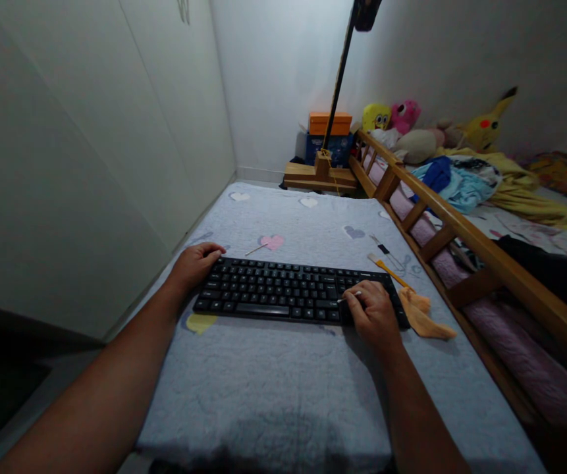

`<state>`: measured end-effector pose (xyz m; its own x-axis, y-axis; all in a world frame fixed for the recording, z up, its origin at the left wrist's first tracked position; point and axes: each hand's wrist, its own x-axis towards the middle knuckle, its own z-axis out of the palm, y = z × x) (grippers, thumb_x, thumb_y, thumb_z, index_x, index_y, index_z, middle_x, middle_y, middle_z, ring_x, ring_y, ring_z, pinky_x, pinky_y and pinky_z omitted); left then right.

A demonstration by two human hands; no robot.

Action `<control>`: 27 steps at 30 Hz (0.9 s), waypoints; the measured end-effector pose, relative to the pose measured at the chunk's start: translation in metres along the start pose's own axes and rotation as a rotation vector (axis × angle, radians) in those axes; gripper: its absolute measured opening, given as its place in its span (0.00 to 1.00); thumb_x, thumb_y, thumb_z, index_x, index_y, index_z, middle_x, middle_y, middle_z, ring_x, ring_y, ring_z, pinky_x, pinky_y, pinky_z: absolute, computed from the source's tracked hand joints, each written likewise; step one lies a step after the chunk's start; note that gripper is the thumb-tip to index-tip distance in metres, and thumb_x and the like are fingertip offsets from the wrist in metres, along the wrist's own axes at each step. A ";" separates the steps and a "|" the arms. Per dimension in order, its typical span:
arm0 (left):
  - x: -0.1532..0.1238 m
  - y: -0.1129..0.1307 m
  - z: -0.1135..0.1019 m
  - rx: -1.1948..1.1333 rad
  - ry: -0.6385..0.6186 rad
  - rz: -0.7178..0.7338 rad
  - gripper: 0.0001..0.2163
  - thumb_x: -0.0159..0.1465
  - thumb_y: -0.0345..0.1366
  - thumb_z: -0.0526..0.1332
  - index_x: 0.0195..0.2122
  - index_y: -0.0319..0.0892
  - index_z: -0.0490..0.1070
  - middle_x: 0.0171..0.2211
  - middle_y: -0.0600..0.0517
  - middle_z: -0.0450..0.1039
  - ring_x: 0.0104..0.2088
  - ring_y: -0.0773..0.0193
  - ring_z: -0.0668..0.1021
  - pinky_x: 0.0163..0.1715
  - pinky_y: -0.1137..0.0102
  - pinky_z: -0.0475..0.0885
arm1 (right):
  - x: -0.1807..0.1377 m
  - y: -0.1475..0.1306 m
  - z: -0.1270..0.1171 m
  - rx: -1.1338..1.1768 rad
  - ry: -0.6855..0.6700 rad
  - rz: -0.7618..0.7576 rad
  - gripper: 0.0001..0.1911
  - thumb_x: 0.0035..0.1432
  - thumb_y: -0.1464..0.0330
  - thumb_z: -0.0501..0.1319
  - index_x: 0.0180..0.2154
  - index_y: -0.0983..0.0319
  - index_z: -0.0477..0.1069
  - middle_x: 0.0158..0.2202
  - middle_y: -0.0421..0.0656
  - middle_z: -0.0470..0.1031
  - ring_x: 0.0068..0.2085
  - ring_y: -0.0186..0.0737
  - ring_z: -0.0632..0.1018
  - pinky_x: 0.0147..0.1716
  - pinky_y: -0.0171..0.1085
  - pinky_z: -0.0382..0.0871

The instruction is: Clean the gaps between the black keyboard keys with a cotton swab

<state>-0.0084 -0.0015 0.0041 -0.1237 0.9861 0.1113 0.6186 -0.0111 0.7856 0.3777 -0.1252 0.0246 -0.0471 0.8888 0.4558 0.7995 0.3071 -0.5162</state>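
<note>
Head view: the keyboard (283, 290) was set on the cloth-covered surface (273, 368), its far-left corner touched by the left hand (197, 263), grip unclear. Near its right end, a cotton swab (341, 301) was pinched in the right hand (373, 309). The swab could be bent by hard pressing, or the keyboard skewed by sideways pushing.

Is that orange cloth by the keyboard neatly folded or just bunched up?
Bunched up: the orange cloth lies in an uneven heap beside the keyboard, its outline irregular, with no squared edges.

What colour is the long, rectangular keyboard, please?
The long, rectangular keyboard is black with pale key markings, best seen in the head view.
</note>
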 end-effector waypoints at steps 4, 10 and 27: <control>0.001 0.000 -0.001 0.006 -0.019 -0.005 0.17 0.53 0.46 0.59 0.35 0.42 0.80 0.31 0.49 0.80 0.38 0.49 0.80 0.41 0.61 0.74 | -0.001 0.000 0.000 -0.001 0.003 -0.005 0.11 0.64 0.69 0.56 0.29 0.59 0.72 0.32 0.43 0.75 0.40 0.45 0.71 0.44 0.45 0.61; 0.001 0.002 -0.002 0.017 -0.023 0.000 0.16 0.53 0.46 0.59 0.34 0.42 0.80 0.29 0.49 0.80 0.38 0.49 0.80 0.41 0.62 0.74 | -0.001 -0.004 0.002 0.000 -0.002 -0.010 0.12 0.65 0.68 0.55 0.30 0.59 0.72 0.32 0.43 0.75 0.41 0.45 0.71 0.45 0.46 0.61; -0.001 0.003 -0.002 0.014 -0.027 -0.001 0.16 0.53 0.45 0.59 0.35 0.42 0.80 0.31 0.49 0.81 0.37 0.50 0.80 0.40 0.62 0.73 | 0.001 -0.011 0.011 0.055 -0.034 -0.056 0.12 0.66 0.69 0.56 0.31 0.59 0.75 0.33 0.43 0.76 0.41 0.44 0.72 0.45 0.45 0.60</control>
<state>-0.0082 -0.0025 0.0078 -0.1034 0.9902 0.0935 0.6295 -0.0076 0.7770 0.3627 -0.1237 0.0228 -0.1117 0.8805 0.4607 0.7613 0.3738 -0.5299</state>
